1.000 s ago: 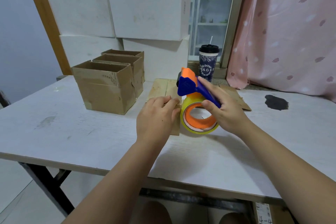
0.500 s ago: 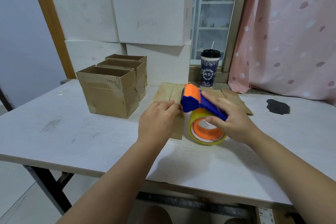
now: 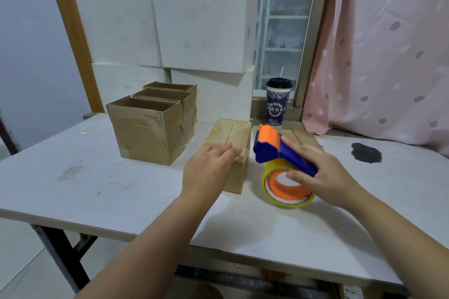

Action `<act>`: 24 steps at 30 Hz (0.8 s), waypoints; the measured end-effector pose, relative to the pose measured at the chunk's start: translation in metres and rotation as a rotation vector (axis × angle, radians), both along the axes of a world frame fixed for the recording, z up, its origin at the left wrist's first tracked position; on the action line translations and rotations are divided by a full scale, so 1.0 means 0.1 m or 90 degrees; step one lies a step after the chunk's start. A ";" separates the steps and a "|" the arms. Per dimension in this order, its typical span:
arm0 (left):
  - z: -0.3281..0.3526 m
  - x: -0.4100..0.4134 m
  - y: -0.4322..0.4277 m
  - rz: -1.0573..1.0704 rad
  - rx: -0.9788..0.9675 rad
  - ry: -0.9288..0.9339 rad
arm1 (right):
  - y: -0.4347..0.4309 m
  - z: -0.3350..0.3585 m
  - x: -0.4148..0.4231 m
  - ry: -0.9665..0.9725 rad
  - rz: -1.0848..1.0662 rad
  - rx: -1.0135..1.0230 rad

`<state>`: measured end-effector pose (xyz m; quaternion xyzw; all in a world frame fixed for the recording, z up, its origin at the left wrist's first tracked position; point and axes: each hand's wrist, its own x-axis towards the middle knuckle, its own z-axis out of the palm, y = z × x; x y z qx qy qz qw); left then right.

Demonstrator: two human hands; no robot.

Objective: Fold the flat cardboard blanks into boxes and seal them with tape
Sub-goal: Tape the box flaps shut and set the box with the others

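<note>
A small brown cardboard box (image 3: 237, 133) stands on the white table (image 3: 97, 177), with clear tape along its top seam. My left hand (image 3: 206, 172) rests on the box's near top edge, fingers laid over the tape. My right hand (image 3: 325, 172) grips the blue handle of the orange-and-blue tape dispenser (image 3: 269, 150). Its yellow tape roll (image 3: 286, 199) sits on the table just right of the box. Flat cardboard blanks (image 3: 303, 137) lie behind the dispenser, partly hidden by it.
Three open-topped brown boxes (image 3: 150, 138) stand in a row left of the taped box. Large white boxes (image 3: 204, 31) are stacked at the back. A lidded cup (image 3: 278, 104) stands on the sill. A pink curtain (image 3: 388, 56) hangs at right, above a dark stain (image 3: 365, 153).
My right hand has drawn the dispenser away from the box's near edge to the right, down onto the table. My left hand stays on the box. The view has tilted up.
</note>
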<state>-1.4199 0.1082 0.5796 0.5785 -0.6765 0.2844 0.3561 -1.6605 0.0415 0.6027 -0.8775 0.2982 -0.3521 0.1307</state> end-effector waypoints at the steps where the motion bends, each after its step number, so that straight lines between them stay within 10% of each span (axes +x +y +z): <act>1: -0.01 -0.01 0.00 -0.004 -0.006 0.007 | -0.01 -0.01 -0.02 0.010 -0.001 -0.005; 6: 0.00 -0.02 0.01 -0.005 -0.002 0.027 | -0.01 -0.01 -0.08 0.148 -0.013 -0.017; 12: 0.02 -0.04 0.01 -0.003 0.018 0.057 | 0.02 0.10 -0.22 -0.026 -0.023 0.022; 24: 0.04 -0.07 0.01 0.012 0.032 0.073 | 0.08 0.07 -0.10 0.288 -0.023 -0.002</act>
